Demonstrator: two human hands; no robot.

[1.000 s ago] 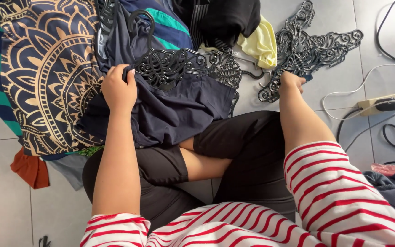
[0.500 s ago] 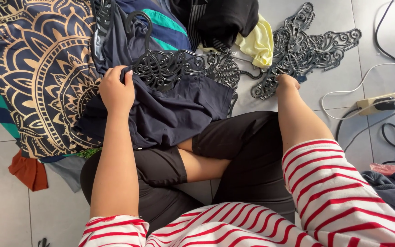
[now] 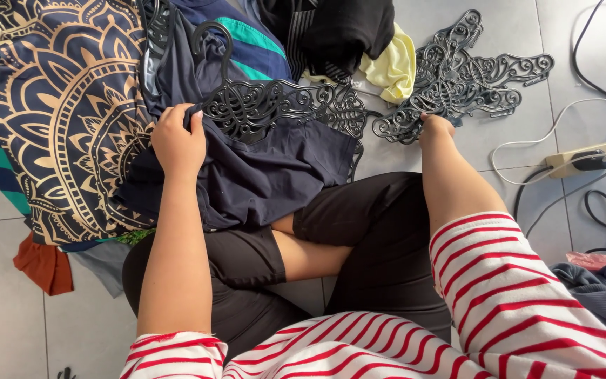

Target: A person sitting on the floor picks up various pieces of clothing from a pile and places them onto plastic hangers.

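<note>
Hanger lies left-right, hook up-left | left hand grips navy garment | right hand grips hanger pile

One view only, worn on my head, looking steeply down over my red-and-white striped sleeves and crossed legs at close range. Grey tiled floor fills the edges; frame top, 12 o'clock, faces away from me.

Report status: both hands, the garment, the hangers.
Left hand grips navy garment with a hanger on it. Right hand on hanger pile. Power strip and cables to the right, apart.
</note>
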